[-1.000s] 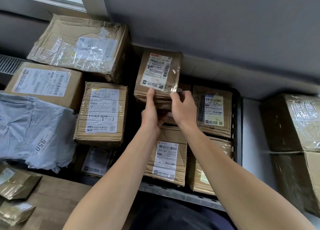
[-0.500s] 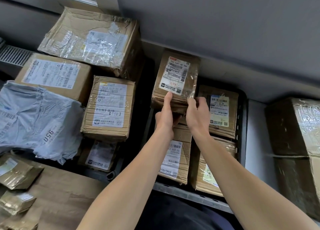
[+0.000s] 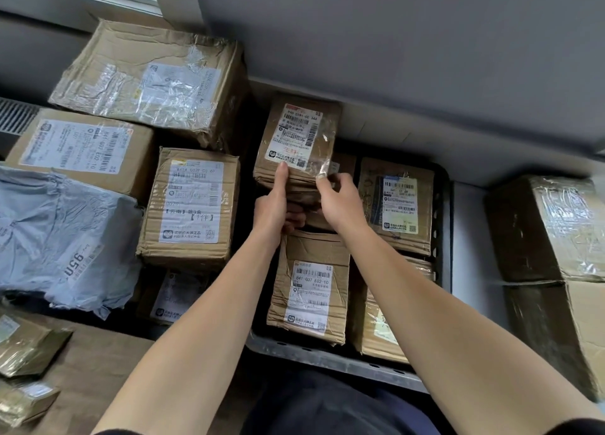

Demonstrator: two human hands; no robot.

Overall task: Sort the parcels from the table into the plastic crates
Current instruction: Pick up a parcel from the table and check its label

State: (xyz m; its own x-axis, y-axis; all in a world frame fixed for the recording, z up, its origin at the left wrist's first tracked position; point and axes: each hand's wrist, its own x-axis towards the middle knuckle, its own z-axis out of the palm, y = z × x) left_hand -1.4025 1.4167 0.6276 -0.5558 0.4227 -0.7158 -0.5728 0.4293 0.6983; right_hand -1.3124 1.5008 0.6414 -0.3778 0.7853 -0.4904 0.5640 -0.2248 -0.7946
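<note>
One parcel (image 3: 296, 140) still held: left hand (image 3: 271, 212), right hand (image 3: 340, 202).

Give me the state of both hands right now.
Left hand: holding the small labelled parcel, thumb on top, fingers curled beneath.
Right hand: holding the same parcel at its near right corner.

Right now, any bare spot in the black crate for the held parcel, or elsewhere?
The black crate is crowded: labelled boxes fill its near and right parts; the held parcel hides the far-left corner. Bare: wooden table near left, this side of the grey bag; pale strip between the crate and the taped boxes on the right.
</note>
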